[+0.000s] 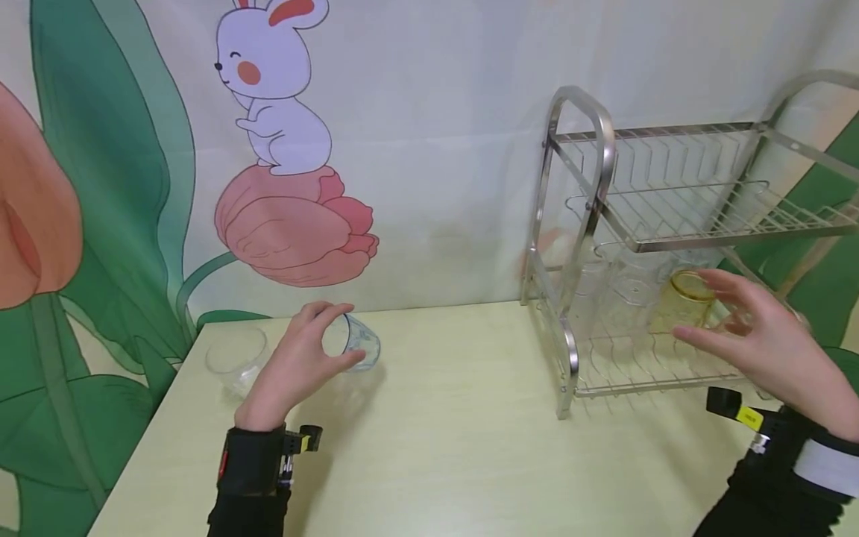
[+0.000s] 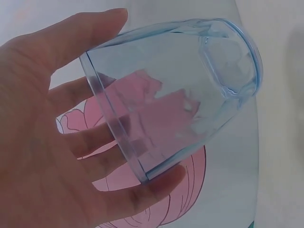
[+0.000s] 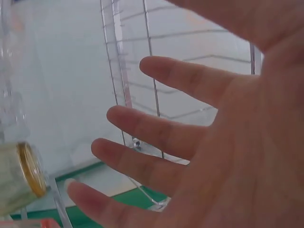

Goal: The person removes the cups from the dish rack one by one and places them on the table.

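My left hand [image 1: 300,365] grips a pale blue drinking glass [image 1: 363,344] near its rim, with the thumb on one side and fingers on the other. In the left wrist view the glass [image 2: 166,99] lies tilted on its side, its mouth toward the palm and its thick base pointing away. My right hand [image 1: 772,332] is at the front of the dish rack, fingers spread and nothing in them. Close by its fingertips, a yellow glass [image 1: 676,304] stands upside down on the lower shelf. That yellow glass [image 3: 16,178] also shows at the left edge of the right wrist view.
A two-tier metal dish rack [image 1: 570,350] stands at the right of the pale table [image 1: 456,440]. Clear glasses [image 1: 627,291] stand beside the yellow one under its upper shelf [image 1: 711,239]. Another clear glass [image 1: 235,358] is at the table's left, partly behind my left hand.
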`<state>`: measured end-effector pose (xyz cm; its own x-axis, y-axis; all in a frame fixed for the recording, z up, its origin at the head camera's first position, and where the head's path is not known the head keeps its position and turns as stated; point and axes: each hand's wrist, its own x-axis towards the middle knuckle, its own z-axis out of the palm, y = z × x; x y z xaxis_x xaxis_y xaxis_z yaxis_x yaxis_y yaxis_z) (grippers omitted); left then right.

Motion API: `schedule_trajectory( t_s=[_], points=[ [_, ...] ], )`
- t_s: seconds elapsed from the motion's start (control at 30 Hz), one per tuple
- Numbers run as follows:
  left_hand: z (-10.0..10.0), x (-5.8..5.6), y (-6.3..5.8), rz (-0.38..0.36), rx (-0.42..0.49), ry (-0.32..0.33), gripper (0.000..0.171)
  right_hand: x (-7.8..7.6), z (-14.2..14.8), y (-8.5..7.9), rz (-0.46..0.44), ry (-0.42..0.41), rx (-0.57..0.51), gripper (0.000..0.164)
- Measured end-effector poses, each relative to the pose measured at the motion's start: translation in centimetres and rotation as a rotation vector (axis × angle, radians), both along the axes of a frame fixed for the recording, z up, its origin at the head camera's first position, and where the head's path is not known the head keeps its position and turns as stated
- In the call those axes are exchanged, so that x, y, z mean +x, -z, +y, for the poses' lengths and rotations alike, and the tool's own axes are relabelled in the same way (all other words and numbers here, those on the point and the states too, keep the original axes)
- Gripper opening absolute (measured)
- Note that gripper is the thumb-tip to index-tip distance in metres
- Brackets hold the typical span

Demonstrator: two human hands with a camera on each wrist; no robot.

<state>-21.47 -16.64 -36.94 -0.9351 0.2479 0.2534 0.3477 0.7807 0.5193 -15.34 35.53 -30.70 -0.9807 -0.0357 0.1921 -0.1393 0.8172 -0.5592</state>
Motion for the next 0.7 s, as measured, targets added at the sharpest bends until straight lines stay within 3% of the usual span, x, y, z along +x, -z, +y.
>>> schedule_trajectory(
  t_s=[0.33,0.7],
  points=[
    [-0.5,-0.2,0.6,-0.044,-0.037,-0.054,0.069,-0.2,1.9,0.8,-0.006,0.064,0.080,0.092],
    [-1.9,-0.6,1.1,-0.036,-0.080,-0.114,0.068,-0.3,3.9,2.6,0.061,0.150,0.014,0.081]
  ],
)
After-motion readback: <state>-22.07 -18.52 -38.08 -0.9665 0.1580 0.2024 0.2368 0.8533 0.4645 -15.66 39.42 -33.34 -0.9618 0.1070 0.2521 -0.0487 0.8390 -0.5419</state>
